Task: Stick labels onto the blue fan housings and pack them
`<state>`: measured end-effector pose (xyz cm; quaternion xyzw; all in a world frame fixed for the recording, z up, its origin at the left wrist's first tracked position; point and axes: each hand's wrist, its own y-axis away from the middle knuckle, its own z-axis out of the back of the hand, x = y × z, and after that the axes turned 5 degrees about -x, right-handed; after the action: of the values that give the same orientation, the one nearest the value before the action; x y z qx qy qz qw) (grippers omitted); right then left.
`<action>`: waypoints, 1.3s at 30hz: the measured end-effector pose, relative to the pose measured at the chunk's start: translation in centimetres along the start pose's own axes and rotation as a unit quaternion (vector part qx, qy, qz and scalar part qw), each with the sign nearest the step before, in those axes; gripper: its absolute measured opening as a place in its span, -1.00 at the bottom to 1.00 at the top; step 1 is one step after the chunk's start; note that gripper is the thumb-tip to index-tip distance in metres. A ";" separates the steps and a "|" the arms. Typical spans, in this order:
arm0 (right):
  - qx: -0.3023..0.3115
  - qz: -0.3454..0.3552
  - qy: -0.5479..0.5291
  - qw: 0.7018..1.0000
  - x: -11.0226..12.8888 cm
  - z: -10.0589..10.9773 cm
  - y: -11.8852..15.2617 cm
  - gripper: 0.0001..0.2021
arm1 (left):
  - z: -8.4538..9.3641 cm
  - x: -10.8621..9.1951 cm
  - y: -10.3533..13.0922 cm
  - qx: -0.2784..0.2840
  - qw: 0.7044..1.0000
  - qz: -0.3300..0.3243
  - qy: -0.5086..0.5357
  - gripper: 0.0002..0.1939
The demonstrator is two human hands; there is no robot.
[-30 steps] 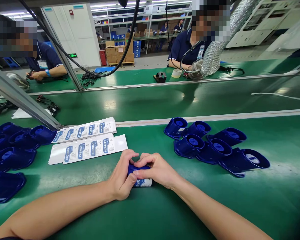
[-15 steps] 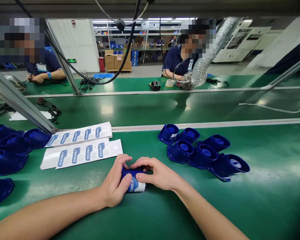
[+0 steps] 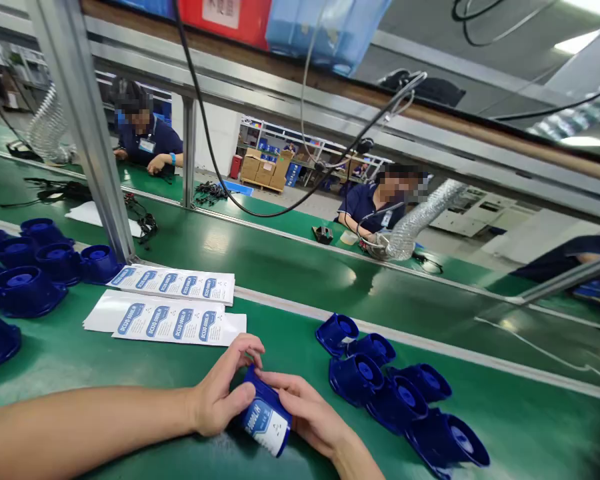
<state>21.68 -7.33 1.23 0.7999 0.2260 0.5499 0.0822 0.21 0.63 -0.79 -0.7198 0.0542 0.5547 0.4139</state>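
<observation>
Between my two hands is a blue plastic housing [image 3: 275, 407] with a white and blue printed label [image 3: 267, 427] on its side, facing me. My left hand [image 3: 227, 390] grips it from the left, thumb on the label's edge. My right hand [image 3: 307, 413] holds its right side, fingers across the upper part. Sheets of printed labels [image 3: 170, 321] lie on the green table [image 3: 180, 373] beyond my left forearm. Several similar blue housings [image 3: 355, 379] stand in a group to the right.
More blue housings [image 3: 27, 290] stand at the far left. A metal post [image 3: 93, 133] rises behind them, and a shelf with bins [image 3: 325, 33] hangs overhead. Black cables [image 3: 230, 193] droop in front. Two people [image 3: 147, 137] sit across the bench, near a foil duct [image 3: 410, 227].
The view has tilted and turned, bringing the overhead bins into sight. The housing in my hands has been tipped, and more of its label shows. My right hand has shifted down its right side.
</observation>
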 end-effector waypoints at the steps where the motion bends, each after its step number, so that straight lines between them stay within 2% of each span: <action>1: -0.006 0.009 -0.032 0.999 -0.1 -0.2 0.0 -0.39 | -0.1 0.2 0.0 -0.038 0.999 0.030 0.021 -0.46; 3: -0.012 0.044 -0.093 0.995 0.1 -0.5 0.0 -0.39 | -0.2 0.5 0.2 -0.091 0.990 0.078 0.072 -0.42; 4: -0.014 0.064 -0.116 0.991 0.3 -0.7 0.1 -0.39 | -0.2 0.5 0.3 -0.096 0.986 0.094 0.098 -0.39; 5: -0.015 0.083 -0.132 0.988 0.5 -0.8 0.2 -0.38 | -0.3 0.4 0.3 -0.086 0.982 0.108 0.125 -0.36; 8: -0.016 0.119 -0.138 0.983 0.8 -1.0 0.3 -0.28 | -0.4 -0.2 0.4 -0.005 0.968 0.145 0.206 -0.27; 11: -0.025 0.133 -0.116 0.984 0.6 -1.2 0.3 -0.12 | -0.5 -1.0 0.0 0.039 0.955 0.161 0.248 -0.35; 14: -0.028 0.122 -0.104 0.987 0.1 -1.5 0.3 -0.07 | -0.4 -1.6 -0.5 0.027 0.959 0.154 0.237 -0.47; 21: -0.049 0.124 -0.082 0.988 -0.1 -2.2 0.5 -0.06 | -0.1 -0.9 -0.5 -0.010 0.954 0.194 0.228 -0.50; 28: -0.096 0.146 -0.031 0.984 -0.7 -3.1 0.8 -0.09 | -0.3 -0.9 0.2 -0.035 0.954 0.218 0.201 -0.42; 35: -0.164 0.162 -0.006 0.973 -1.3 -4.4 0.5 -0.01 | -0.7 -0.5 0.3 -0.080 0.954 0.245 0.155 -0.31; 39: -0.198 0.170 0.003 0.965 -1.7 -4.8 0.4 0.00 | -0.8 -0.3 0.2 -0.079 0.955 0.255 0.127 -0.29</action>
<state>16.90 -9.00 1.82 0.7927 -0.0264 0.5920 0.1432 0.60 -0.15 -0.57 -0.7767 0.2441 0.5487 0.1901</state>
